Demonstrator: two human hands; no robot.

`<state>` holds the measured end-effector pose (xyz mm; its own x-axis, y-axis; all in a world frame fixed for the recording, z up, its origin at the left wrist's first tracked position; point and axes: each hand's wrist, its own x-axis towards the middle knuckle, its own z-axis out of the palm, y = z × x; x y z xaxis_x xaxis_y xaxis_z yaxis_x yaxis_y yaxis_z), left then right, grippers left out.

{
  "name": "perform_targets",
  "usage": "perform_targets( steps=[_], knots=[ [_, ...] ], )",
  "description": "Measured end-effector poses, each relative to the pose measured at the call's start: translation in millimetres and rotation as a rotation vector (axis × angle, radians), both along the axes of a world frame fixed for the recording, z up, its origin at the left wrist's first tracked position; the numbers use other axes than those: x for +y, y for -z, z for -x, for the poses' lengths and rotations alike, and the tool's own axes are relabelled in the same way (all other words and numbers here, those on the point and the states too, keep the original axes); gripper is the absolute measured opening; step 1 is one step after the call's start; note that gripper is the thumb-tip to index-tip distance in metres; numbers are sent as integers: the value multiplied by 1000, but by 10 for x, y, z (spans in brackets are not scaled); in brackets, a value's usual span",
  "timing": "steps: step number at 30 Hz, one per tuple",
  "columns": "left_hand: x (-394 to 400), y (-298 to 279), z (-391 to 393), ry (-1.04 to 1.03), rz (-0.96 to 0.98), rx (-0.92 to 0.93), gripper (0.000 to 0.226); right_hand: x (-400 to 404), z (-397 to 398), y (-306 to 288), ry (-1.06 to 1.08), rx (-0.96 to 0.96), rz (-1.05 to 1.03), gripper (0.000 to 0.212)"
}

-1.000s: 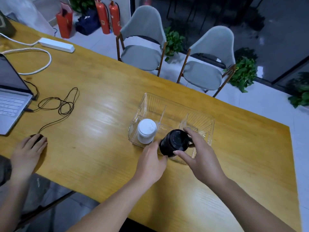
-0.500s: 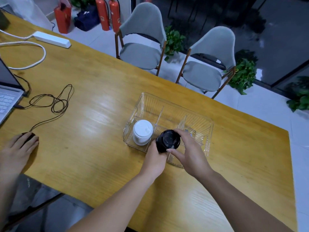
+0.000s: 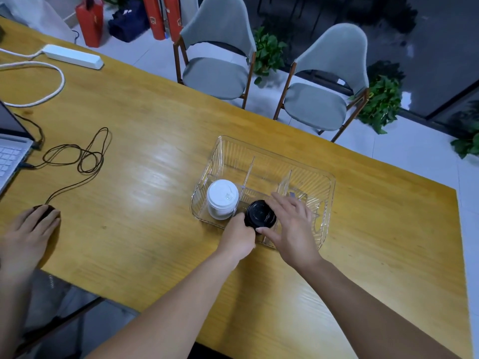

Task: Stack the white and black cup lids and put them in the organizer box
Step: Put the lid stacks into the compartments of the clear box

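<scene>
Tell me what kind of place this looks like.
Probably an office or meeting room: a long wooden table with a laptop and power strip on it, two grey chairs alongside, and fire extinguishers on the floor beyond.

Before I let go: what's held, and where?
The black lids, held by the stack's sides: left hand on its near-left, right hand on its right.

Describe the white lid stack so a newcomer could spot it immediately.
On the yellow wooden table sits a clear ribbed organizer box. The white lid stack stands upright in its near-left compartment. It is the only white thing in the box; the black lid stack beside it is gripped by both hands.
</scene>
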<state>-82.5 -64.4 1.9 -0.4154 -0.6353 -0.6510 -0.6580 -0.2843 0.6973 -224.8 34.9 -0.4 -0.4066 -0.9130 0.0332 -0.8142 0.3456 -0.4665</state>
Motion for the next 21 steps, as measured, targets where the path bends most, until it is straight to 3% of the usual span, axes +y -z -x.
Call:
perform_targets(
  steps=[4, 11, 17, 21],
  knots=[
    [7, 39, -85, 59, 37, 3, 4, -13, -52, 61, 26, 45, -10, 71],
    [94, 95, -188, 154, 215, -30, 32, -29, -63, 65, 47, 41, -7, 75],
    [154, 182, -221, 141, 203, 7, 45, 3, -82, 36, 58, -20, 6, 81],
    [423, -109, -511, 149, 205, 33, 71, 183, -84, -80, 93, -77, 55, 76]
  ],
)
